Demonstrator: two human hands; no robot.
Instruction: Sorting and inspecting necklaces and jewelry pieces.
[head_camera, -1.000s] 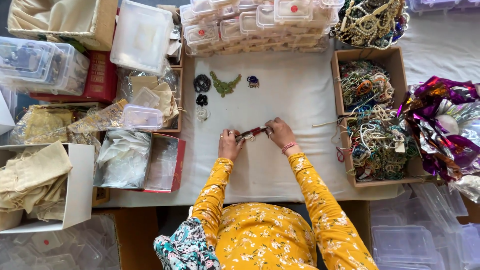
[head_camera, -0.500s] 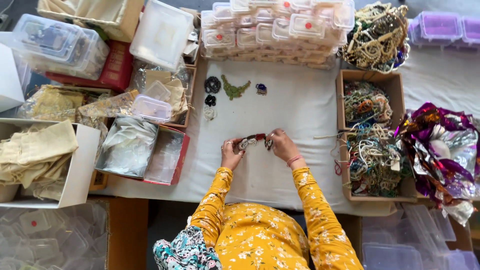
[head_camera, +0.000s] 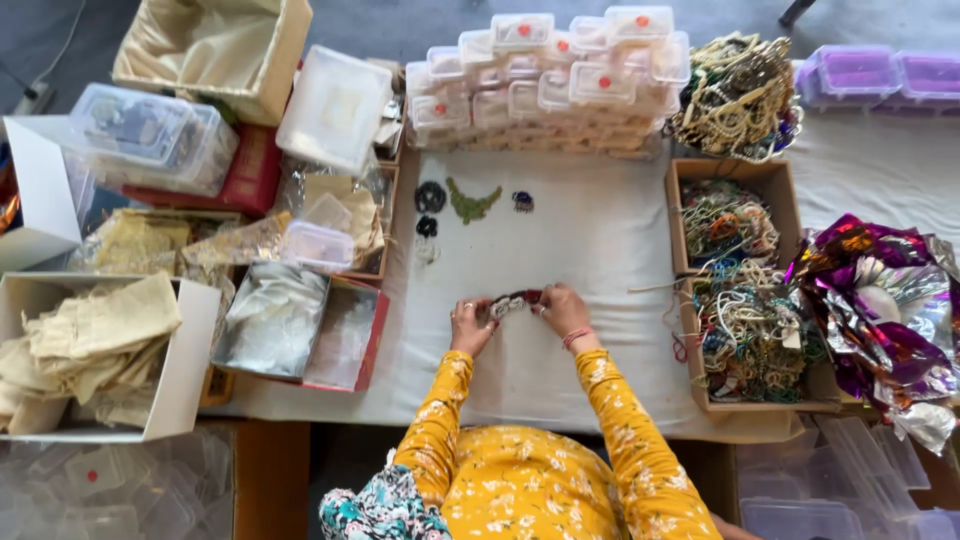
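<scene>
Beaded jewellery, small and knobbly, is what I am pinching between my left hand and right hand. Both are resting on a white cloth, near a cardboard box of tangled necklaces.

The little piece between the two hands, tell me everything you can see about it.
The small jewellery piece is a short, curved strip, pale and beaded-looking at its left end and dark red at its right. It lies low over the white cloth, stretched between the left hand and right hand, whose fingertips pinch its ends. Finer detail is too small to tell.
</scene>
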